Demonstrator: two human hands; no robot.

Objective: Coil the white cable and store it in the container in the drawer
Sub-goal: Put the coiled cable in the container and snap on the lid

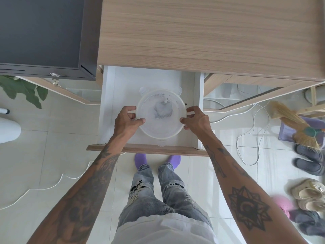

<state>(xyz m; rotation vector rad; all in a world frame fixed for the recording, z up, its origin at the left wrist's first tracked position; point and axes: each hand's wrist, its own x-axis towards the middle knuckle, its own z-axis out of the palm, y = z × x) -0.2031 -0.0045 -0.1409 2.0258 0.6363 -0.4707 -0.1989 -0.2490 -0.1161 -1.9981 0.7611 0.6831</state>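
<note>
A round translucent plastic container (161,115) with its lid on sits inside the open white drawer (197,110). Something grey and crumpled shows faintly through the lid. My left hand (127,119) grips the container's left rim, thumb on the lid. My right hand (194,118) grips the right rim the same way. A white cable (44,188) trails loose across the floor tiles at lower left, partly hidden behind my left forearm.
The drawer is pulled out from a wooden cabinet (202,32). More thin white cables (253,131) loop on the floor to the right. A broom (295,124) and several shoes (309,161) lie at far right. A plant (22,88) stands at left.
</note>
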